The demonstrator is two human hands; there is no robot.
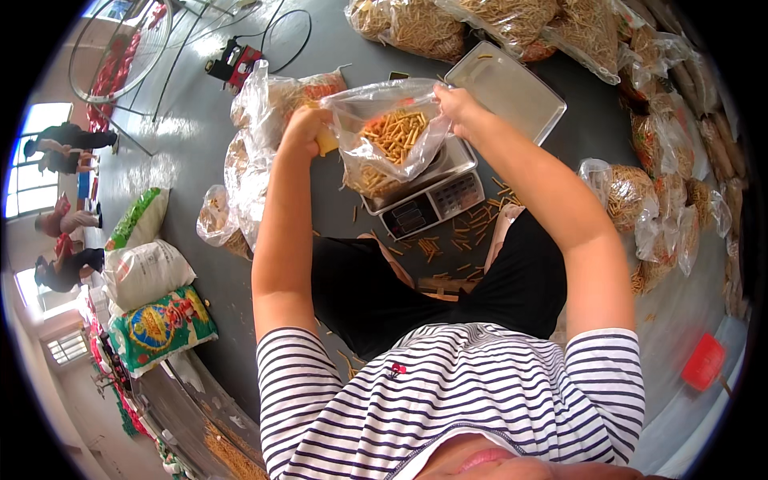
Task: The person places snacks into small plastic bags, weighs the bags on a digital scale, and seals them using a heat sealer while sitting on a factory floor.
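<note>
A clear plastic bag [414,169] of short yellow-brown sticks [393,135] rests on the metal pan of a digital weighing scale [432,204]. Its mouth is spread wide between my hands. My left hand [307,129] pinches the bag's left rim, and a piece of yellow material [327,141] shows beside its fingers. On the other side, my right hand [457,108] grips the right rim. Loose sticks [429,246] lie on the floor around the front of the scale. The bag hides part of the pan.
Behind the scale lies a shallow metal tray [510,90]. Filled plastic bags stand at the left [246,174], at the back [414,27] and at the right [630,195]. A red-and-black machine [237,63] with a cable sits back left. Sacks [162,327] and several people [69,267] are farther left.
</note>
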